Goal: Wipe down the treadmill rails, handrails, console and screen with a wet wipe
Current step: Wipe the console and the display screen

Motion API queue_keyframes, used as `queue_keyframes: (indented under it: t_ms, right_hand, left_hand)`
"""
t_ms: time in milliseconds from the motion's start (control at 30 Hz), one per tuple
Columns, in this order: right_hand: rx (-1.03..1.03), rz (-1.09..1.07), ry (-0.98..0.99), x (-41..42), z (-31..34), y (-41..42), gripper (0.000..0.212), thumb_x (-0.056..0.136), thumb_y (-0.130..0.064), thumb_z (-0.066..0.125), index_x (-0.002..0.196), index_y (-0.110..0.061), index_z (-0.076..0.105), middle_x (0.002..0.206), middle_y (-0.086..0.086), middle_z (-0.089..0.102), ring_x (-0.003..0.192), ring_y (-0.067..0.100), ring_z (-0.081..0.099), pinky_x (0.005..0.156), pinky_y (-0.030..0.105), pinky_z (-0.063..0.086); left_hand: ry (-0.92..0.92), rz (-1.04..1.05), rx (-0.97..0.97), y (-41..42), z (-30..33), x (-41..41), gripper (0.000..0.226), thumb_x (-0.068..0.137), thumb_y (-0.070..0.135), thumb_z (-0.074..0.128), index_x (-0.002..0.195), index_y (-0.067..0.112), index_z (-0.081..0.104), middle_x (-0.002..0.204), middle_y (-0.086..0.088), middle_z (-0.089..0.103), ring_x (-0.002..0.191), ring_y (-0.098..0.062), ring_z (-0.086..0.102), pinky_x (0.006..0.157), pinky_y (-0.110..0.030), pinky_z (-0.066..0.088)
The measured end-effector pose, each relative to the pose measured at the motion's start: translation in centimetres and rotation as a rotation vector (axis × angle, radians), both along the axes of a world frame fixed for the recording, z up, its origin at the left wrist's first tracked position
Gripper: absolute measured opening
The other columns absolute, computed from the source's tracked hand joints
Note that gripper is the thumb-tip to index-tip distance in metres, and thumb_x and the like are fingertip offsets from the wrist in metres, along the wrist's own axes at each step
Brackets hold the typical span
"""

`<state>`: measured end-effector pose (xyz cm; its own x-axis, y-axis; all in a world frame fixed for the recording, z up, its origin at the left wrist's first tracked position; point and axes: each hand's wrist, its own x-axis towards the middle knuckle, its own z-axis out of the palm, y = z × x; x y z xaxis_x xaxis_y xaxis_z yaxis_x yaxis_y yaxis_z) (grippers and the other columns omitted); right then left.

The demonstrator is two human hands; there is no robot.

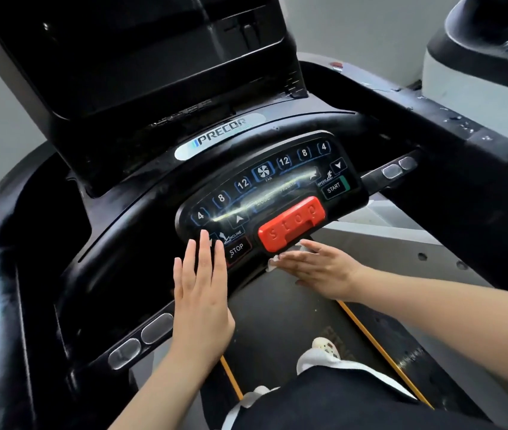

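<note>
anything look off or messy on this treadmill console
Nothing looks broken or askew. The keypad shows wet streaks across its buttons, and the right side rail carries scattered water droplets, probably from wiping. The wet wipe sits under the right hand.

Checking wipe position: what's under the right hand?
Under the right hand the white wet wipe peeks out at the fingertips, just below the red stop bar. The hand hides most of the wipe and the console edge beneath.
</note>
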<state>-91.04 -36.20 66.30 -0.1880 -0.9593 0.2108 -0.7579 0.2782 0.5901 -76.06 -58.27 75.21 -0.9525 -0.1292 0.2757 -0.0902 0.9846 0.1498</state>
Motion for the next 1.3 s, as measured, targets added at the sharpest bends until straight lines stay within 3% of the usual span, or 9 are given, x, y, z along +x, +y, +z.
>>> queue_keyframes:
  t_ms: [100,167,233,333,567,867,1067,1200,1300]
  right_hand:
    - [0.051,0.044,0.136,-1.6,0.8,0.8,0.049,0.101,-0.017,-0.009,0.146,-0.001,-0.016,0.142,-0.025,0.017,0.138,0.008,0.014,0.118,0.037,-0.010]
    - [0.091,0.116,0.228,-2.5,0.9,1.0,0.048,0.100,-0.017,-0.010,0.146,-0.001,-0.017,0.146,-0.024,0.010,0.144,0.015,-0.003,0.117,0.039,-0.012]
    - [0.113,0.189,0.325,-3.5,0.9,1.2,0.049,0.100,-0.017,-0.012,0.145,-0.001,-0.020,0.156,-0.012,-0.007,0.142,0.021,-0.024,0.116,0.042,-0.014]
    - [0.051,0.262,0.351,-5.3,1.8,2.1,0.049,0.100,-0.016,-0.008,0.146,-0.003,-0.019,0.153,0.008,-0.029,0.141,0.023,-0.027,0.116,0.043,-0.014]
    - [-0.018,0.351,0.239,-9.9,2.5,5.5,0.054,0.099,-0.015,0.006,0.151,-0.010,-0.008,0.158,0.001,-0.017,0.145,0.016,-0.013,0.118,0.040,-0.010]
    - [-0.218,0.065,-0.102,-14.0,5.8,9.3,0.065,0.099,-0.040,0.018,0.150,-0.006,-0.002,0.159,0.007,-0.006,0.146,0.017,-0.001,0.117,0.040,-0.001]
    - [-0.412,-0.168,-0.535,-8.1,5.4,5.1,0.063,0.101,-0.046,0.009,0.147,-0.005,0.020,0.155,0.009,0.012,0.146,0.014,-0.007,0.116,0.035,-0.001]
    - [-0.535,-0.219,-0.860,-3.9,6.7,1.7,0.068,0.096,-0.053,0.010,0.146,-0.008,0.007,0.155,0.003,0.007,0.141,0.003,-0.016,0.114,0.026,-0.015]
    - [-0.472,-0.155,-0.841,-1.5,5.9,1.9,0.066,0.100,-0.049,0.007,0.148,-0.004,0.013,0.156,0.009,0.012,0.145,0.011,-0.006,0.116,0.031,-0.005]
  left_hand:
    - [-0.024,-0.015,-0.066,0.7,0.0,0.0,0.089,0.052,-0.009,0.044,0.139,0.001,0.026,0.150,-0.017,0.019,0.137,-0.036,0.017,0.113,-0.044,0.003]
    - [-0.033,-0.009,-0.119,1.3,0.1,-0.3,0.080,0.058,-0.001,0.035,0.138,0.002,0.029,0.149,-0.016,0.022,0.135,-0.036,0.021,0.113,-0.045,0.003]
    - [-0.038,0.001,-0.149,2.3,0.1,-0.6,0.079,0.058,0.000,0.047,0.136,0.003,0.035,0.147,-0.017,0.028,0.134,-0.036,0.025,0.113,-0.046,0.004]
    - [-0.060,0.049,-0.160,4.1,0.3,-1.1,0.088,0.050,-0.003,0.067,0.133,0.005,0.039,0.143,-0.019,0.035,0.133,-0.035,0.029,0.113,-0.047,0.007]
    - [-0.071,0.205,-0.188,8.0,-0.1,-3.2,0.087,0.051,0.002,0.074,0.132,0.003,0.044,0.141,-0.019,0.035,0.130,-0.034,0.033,0.112,-0.048,0.010]
    - [-0.076,0.364,-0.170,10.3,-0.7,-3.8,0.094,0.049,0.005,0.078,0.135,0.004,0.039,0.141,-0.019,0.036,0.129,-0.035,0.034,0.112,-0.048,0.010]
    - [-0.065,0.391,-0.170,10.6,-0.8,-3.9,0.097,0.050,0.006,0.079,0.137,0.005,0.036,0.141,-0.019,0.035,0.129,-0.035,0.034,0.111,-0.050,0.013]
    - [-0.063,0.382,-0.172,10.6,-0.9,-3.9,0.097,0.050,0.008,0.080,0.137,0.005,0.035,0.141,-0.018,0.035,0.129,-0.034,0.034,0.110,-0.051,0.016]
    - [-0.077,0.369,-0.178,10.5,-0.9,-3.8,0.099,0.051,0.011,0.081,0.137,0.004,0.035,0.142,-0.017,0.035,0.130,-0.034,0.034,0.110,-0.052,0.015]
